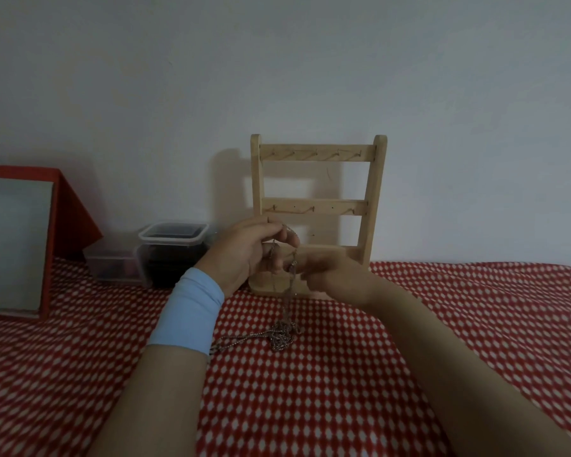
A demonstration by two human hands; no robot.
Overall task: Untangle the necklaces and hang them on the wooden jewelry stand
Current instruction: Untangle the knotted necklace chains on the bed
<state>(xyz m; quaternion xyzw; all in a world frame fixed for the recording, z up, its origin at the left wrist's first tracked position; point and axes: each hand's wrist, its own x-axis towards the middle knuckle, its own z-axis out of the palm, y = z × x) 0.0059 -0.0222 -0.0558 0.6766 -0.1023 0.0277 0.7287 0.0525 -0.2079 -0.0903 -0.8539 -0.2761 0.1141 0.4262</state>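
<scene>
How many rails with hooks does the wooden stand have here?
2. The top rail runs near the top of the wooden stand; the middle rail is halfway down, just above the left hand. That hand and the right hand may hide a lower one.

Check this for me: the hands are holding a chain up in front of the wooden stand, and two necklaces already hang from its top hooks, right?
Not quite. In the head view the left hand and right hand do hold the chain up in front of the wooden stand, but its top hooks are bare: no necklace hangs there.
</scene>
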